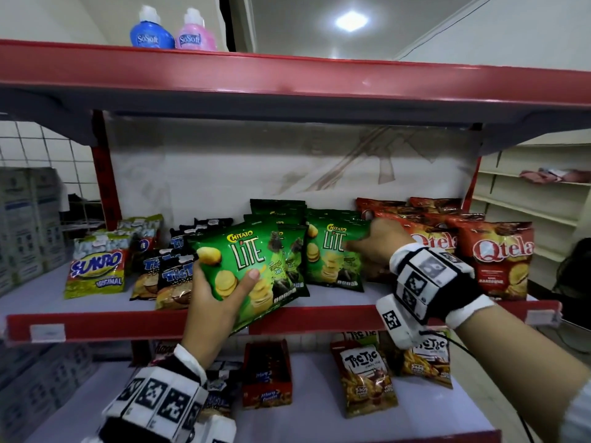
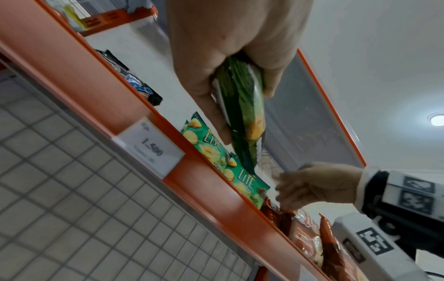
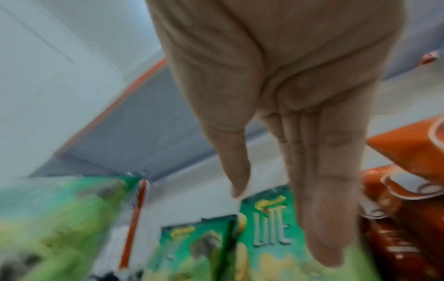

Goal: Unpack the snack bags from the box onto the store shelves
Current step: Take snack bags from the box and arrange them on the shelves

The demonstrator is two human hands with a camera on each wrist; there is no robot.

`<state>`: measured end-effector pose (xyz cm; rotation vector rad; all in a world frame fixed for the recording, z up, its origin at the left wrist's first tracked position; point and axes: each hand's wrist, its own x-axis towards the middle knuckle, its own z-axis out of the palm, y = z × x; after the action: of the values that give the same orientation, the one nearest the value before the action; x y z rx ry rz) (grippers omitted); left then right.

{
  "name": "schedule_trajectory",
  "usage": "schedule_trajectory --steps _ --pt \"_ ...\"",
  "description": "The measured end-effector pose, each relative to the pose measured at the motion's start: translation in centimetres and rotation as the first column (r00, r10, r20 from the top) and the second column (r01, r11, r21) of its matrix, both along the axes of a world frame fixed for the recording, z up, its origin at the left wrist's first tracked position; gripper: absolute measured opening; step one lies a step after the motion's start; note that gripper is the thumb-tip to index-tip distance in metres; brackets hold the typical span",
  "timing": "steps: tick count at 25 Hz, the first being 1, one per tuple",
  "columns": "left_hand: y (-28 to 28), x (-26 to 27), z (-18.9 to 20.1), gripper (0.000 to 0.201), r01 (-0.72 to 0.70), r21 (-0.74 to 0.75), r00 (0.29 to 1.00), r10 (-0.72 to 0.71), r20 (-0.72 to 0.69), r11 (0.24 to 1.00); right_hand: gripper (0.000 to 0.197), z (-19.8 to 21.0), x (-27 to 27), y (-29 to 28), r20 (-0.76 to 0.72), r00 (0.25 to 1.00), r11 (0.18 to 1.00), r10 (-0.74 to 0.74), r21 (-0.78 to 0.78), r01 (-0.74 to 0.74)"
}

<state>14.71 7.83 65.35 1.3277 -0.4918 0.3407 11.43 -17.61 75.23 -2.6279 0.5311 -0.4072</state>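
Observation:
My left hand (image 1: pixel 220 290) grips a green Chitato Lite bag (image 1: pixel 248 266) by its lower left corner, thumb on the front, in front of the middle shelf's red lip (image 1: pixel 128 324). In the left wrist view the same bag (image 2: pixel 242 106) is pinched edge-on between thumb and fingers of the left hand (image 2: pixel 230 79). My right hand (image 1: pixel 372 243) reaches into the shelf with straight fingers against the front bag of the right-hand Chitato Lite row (image 1: pixel 332 254). In the right wrist view the right hand (image 3: pixel 288 171) is flat and extended over that bag (image 3: pixel 271 233), holding nothing.
Red Qtela bags (image 1: pixel 499 254) stand right of the green rows, Tic Tic bags (image 1: pixel 174 276) and a Sukro bag (image 1: pixel 96 273) to the left. Two SoSoft bottles (image 1: pixel 172 33) sit on the top shelf. The lower shelf holds Tic Tic bags (image 1: pixel 367 378) and a red carton (image 1: pixel 267 378).

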Motion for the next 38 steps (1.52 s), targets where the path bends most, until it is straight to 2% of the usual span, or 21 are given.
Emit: schedule_trajectory --steps 1,3,4,5,8,12,15,17,21,25,28,30,35,38 --pt "-0.7 -0.3 0.2 0.053 0.027 0.001 1.000 -0.027 -0.001 1.000 0.059 0.3 -1.1 0.8 0.047 0.988 0.973 0.146 0.176 -0.152" --pt "-2.2 -0.8 0.5 0.054 0.081 -0.003 0.997 -0.081 -0.001 0.997 0.071 0.2 -3.3 2.4 0.111 0.895 0.784 0.433 0.443 -0.435" --pt "-2.9 -1.2 0.6 0.056 0.104 0.003 0.995 -0.104 0.000 0.995 0.070 -0.1 -4.1 2.9 0.112 0.849 0.714 0.516 0.491 -0.499" --pt "-3.5 -1.5 0.7 0.059 0.123 0.015 0.992 -0.123 -0.004 0.992 0.067 -0.5 -4.6 3.2 0.112 0.826 0.686 0.552 0.503 -0.526" --pt "-4.7 -1.9 0.7 0.061 0.166 0.044 0.986 -0.165 -0.023 0.985 0.067 -1.8 -4.9 2.6 0.150 0.877 0.752 0.457 0.462 -0.471" --pt "-4.5 -1.6 0.1 0.072 0.159 0.041 0.984 -0.155 -0.092 0.986 0.057 -2.9 -4.2 0.1 0.346 0.921 0.773 0.179 0.530 -0.349" --pt "-3.3 -1.4 -0.5 0.069 0.093 0.065 0.991 -0.087 -0.101 0.994 0.061 -4.2 -2.9 -1.6 0.355 0.933 0.897 -0.057 0.429 -0.108" --pt "-2.5 -1.4 -0.8 0.067 0.062 0.089 0.994 -0.053 -0.099 0.994 0.062 -5.6 -1.9 -1.9 0.302 0.943 0.931 -0.138 0.366 0.019" --pt "-1.2 -1.6 -1.3 0.067 0.036 0.119 0.995 -0.025 -0.092 0.992 0.065 -8.0 -0.1 -0.9 0.198 0.969 0.937 -0.146 0.342 0.071" --pt "-0.2 -2.0 -2.1 0.061 0.068 0.162 0.991 -0.047 -0.129 0.984 0.066 -8.7 0.1 -0.2 0.189 0.968 0.940 -0.163 0.328 0.094" --pt "0.1 -2.3 -2.7 0.052 0.091 0.187 0.986 -0.062 -0.154 0.978 0.073 -8.4 -0.7 0.6 0.221 0.955 0.950 -0.195 0.286 0.128" --pt "0.0 -2.6 -3.1 0.047 0.117 0.185 0.980 -0.084 -0.180 0.976 0.071 -8.1 -1.4 1.3 0.294 0.934 0.964 -0.203 0.227 0.139" --pt "-0.2 -3.8 -4.1 0.027 0.190 0.192 0.964 -0.146 -0.221 0.963 0.026 -8.3 -4.1 4.3 0.621 0.781 0.973 -0.070 0.216 -0.084" --pt "0.1 -4.2 -5.1 0.017 0.243 0.227 0.956 -0.193 -0.219 0.943 0.008 -10.0 -5.7 6.1 0.663 0.748 0.965 -0.034 0.215 -0.147"
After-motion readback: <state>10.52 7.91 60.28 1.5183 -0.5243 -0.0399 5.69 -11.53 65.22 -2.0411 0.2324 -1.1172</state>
